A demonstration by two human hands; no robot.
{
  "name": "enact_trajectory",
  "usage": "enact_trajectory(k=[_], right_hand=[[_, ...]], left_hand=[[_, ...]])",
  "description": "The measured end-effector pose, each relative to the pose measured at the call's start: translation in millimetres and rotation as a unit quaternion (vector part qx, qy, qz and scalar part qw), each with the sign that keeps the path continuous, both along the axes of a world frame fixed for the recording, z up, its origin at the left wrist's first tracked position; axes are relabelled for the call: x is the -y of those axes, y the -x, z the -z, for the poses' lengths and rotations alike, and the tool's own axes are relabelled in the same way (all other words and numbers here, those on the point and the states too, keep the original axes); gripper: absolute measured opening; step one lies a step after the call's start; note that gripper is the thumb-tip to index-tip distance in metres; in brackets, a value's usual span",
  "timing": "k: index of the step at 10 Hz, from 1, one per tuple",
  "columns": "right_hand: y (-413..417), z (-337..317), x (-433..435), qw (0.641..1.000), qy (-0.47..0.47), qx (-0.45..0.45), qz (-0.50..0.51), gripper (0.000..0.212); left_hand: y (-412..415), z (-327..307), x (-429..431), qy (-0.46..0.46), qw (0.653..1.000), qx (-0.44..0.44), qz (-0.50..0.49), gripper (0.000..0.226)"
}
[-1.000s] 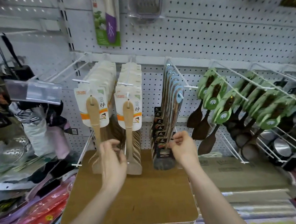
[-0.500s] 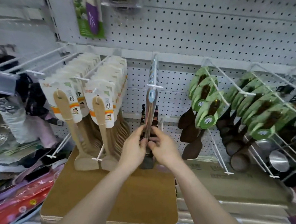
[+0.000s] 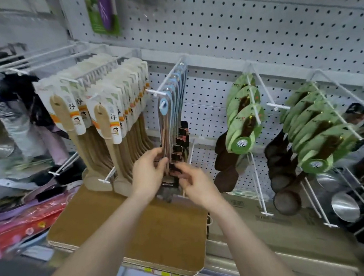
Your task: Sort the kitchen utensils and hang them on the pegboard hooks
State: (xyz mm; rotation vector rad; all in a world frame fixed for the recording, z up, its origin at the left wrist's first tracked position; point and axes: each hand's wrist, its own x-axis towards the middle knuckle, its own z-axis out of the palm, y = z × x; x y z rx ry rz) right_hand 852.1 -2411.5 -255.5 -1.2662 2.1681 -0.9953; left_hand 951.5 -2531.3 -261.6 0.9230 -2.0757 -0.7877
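Note:
A row of packaged utensils with blue-edged clear cards (image 3: 167, 117) hangs on a white pegboard hook (image 3: 160, 91) in the middle of the pegboard (image 3: 232, 31). My left hand (image 3: 146, 175) grips the lower part of the front pack from the left. My right hand (image 3: 195, 183) pinches the dark bottom labels of the same packs from the right. Pale wooden spatulas (image 3: 106, 128) hang on hooks to the left. Dark wooden spoons with green cards (image 3: 244, 120) hang to the right.
A brown cutting board (image 3: 141, 227) lies on the shelf under my arms. Steel ladles (image 3: 343, 208) and more green-carded spoons (image 3: 312, 128) hang at the far right. Red and purple packs (image 3: 19, 222) lie at the lower left. Bare hook tips stick out toward me.
My hands moved together from the wooden spatulas and the pack row onto the bottom of the blue-carded packs. The camera view swung left and closer.

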Motion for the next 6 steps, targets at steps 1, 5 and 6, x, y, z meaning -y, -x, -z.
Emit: enact_trajectory(k=[1,5,6], right_hand=[[3.2,4.1,-10.1,1.0,-0.002,0.012,0.006,0.05],[7.4,7.7,-47.9,0.996,-0.047,0.053,0.051,0.049],[4.1,0.3,-50.5,0.994,-0.042,0.06,0.081,0.049]], left_hand=[[-2.7,1.1,-4.5,0.008,1.0,0.006,-0.014,0.028],[-17.5,6.6,-30.1,-0.049,0.997,-0.031,-0.045,0.042],[-20.8,1.9,-35.6,-0.051,0.997,-0.041,-0.032,0.036]])
